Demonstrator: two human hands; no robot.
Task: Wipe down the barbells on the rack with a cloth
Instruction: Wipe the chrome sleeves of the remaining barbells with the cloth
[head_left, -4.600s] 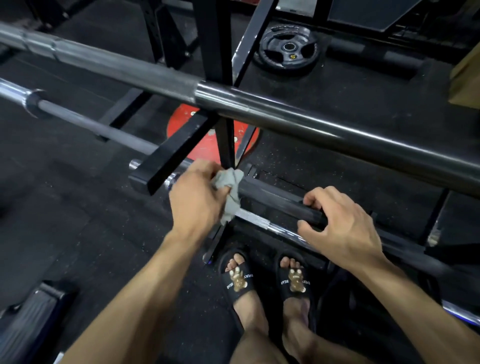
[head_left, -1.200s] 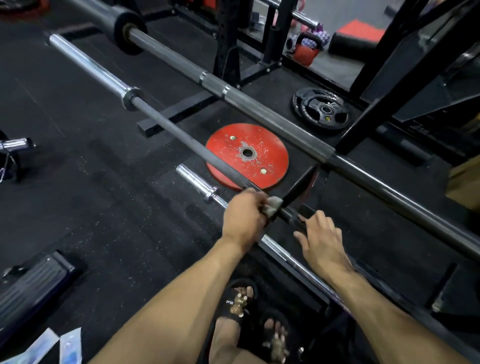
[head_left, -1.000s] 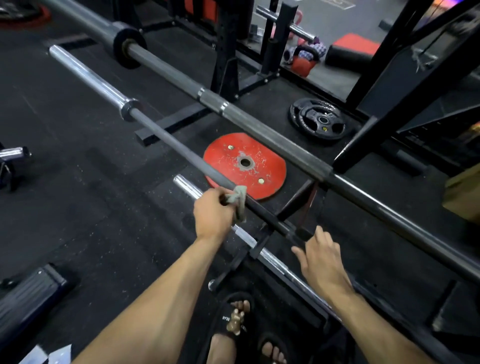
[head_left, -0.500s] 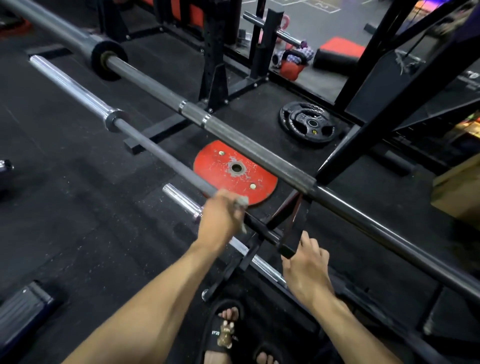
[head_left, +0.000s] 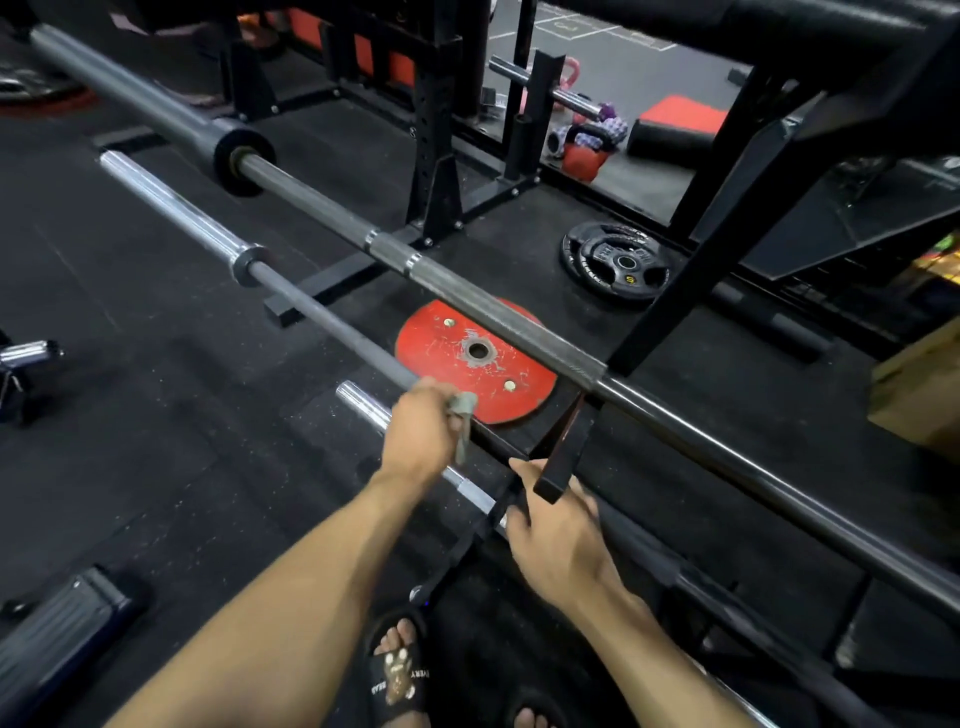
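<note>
Three barbells lie on a black rack, running from upper left to lower right. My left hand (head_left: 418, 434) grips a small grey cloth (head_left: 463, 415) wrapped round the shaft of the middle barbell (head_left: 317, 312), just left of the rack arm (head_left: 563, 457). My right hand (head_left: 558, 535) rests below that arm, with its fingers against the rack by the lowest barbell (head_left: 363, 400), whose chrome sleeve sticks out to the left. The thick top barbell (head_left: 483, 306) passes above both hands. Part of my right hand's fingers is hidden by the rack arm.
A red weight plate (head_left: 475, 358) lies flat on the black rubber floor under the bars, and a black plate (head_left: 618, 265) lies beyond it. Black rack uprights (head_left: 436, 130) stand behind. A cardboard box (head_left: 919, 395) sits at the right. My sandalled feet (head_left: 397, 670) are below.
My left hand has lifted the cloth from the lowest barbell to the middle one and slid it left along the shaft. My right hand stays by the rack arm. The view has risen.
</note>
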